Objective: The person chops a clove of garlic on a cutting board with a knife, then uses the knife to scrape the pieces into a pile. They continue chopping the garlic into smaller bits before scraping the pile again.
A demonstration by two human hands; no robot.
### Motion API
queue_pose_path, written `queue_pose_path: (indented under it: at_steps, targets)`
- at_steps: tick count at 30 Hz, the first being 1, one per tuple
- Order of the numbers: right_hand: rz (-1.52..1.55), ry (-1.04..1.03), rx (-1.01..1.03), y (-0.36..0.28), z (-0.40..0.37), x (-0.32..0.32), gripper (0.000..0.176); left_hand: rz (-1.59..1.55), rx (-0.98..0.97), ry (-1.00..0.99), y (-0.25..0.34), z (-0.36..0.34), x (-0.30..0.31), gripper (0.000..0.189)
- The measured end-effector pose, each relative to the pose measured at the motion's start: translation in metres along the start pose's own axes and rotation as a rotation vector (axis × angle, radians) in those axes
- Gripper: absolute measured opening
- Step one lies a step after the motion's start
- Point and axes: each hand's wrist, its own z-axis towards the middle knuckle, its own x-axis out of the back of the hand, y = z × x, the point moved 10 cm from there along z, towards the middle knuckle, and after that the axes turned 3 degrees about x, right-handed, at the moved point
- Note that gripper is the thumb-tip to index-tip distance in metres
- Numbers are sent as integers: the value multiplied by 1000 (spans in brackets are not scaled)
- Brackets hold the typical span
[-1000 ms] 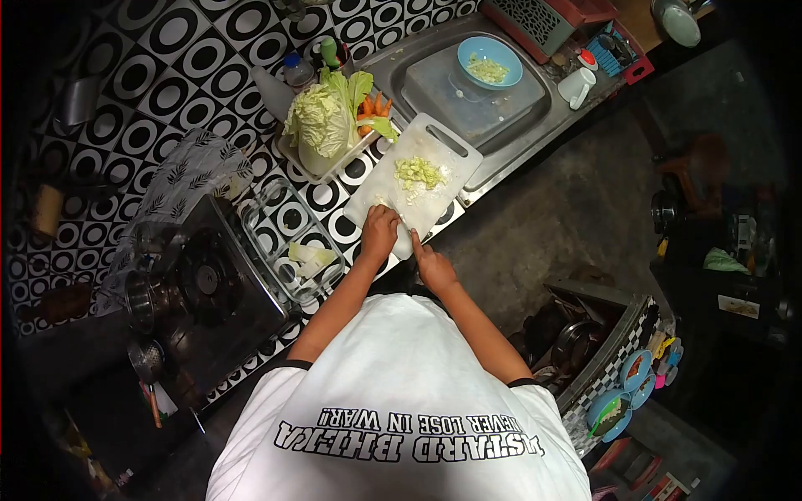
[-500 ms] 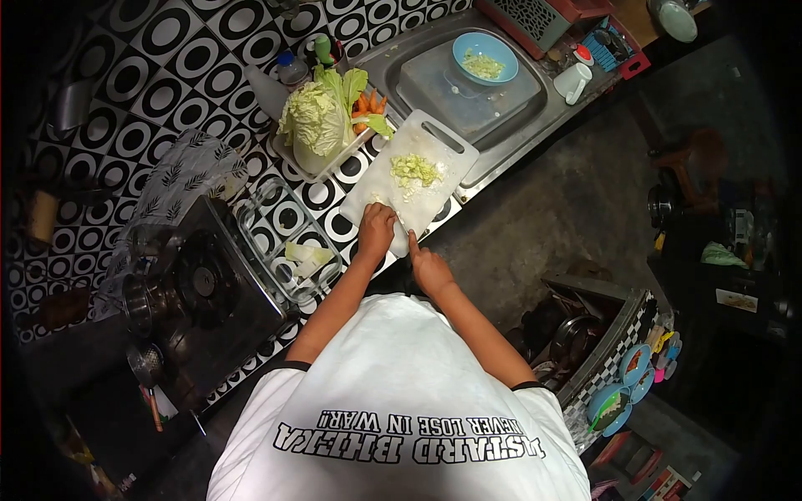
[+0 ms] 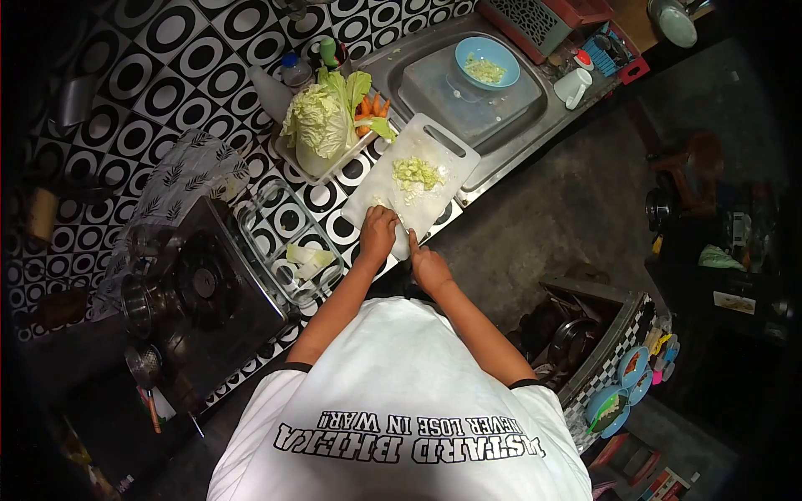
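On the white cutting board [image 3: 386, 185] lies a heap of chopped pale green cabbage [image 3: 416, 174]. My right hand [image 3: 431, 269] is closed around a knife [image 3: 403, 225], its index finger stretched along the top. The blade rests at the near part of the board, beside the fingertips of my left hand [image 3: 379, 234]. Those fingers are bent down and pressed together on the board; whatever sits under them is hidden. Small pale bits are scattered around the blade and the heap.
Left of the board stands a tub [image 3: 319, 174] with a cabbage [image 3: 321, 121] and carrots [image 3: 373, 108]. A glass dish [image 3: 334, 275] holds cabbage pieces near the stove [image 3: 200, 280]. Beyond the board, a blue bowl [image 3: 461, 60] with chopped bits stands over the sink [image 3: 535, 113].
The whole view has shifted very slightly. Both hands and the knife stay in practically the same place on the board, and the chopped heap looks the same.
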Motion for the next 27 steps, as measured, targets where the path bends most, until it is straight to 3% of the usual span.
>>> queue_pose_path:
  at_steps: [7,9,13,15,27]
  targets:
    - [6,42,3,6,2,-6,73,-9,-7,1,0,0,0,6]
    - [76,-32,-48,10,2,-11,82,5,-13,1,0,0,-1,6]
    - [71,-30,-39,14,4,-13,82,3,-2,-1,1,0,0,6]
    - [-3,63,27,10,4,-8,73,-3,-8,5,1,0,0,7]
    - [33,47,-8,7,10,-4,74,-13,-13,19,-4,2,1,5]
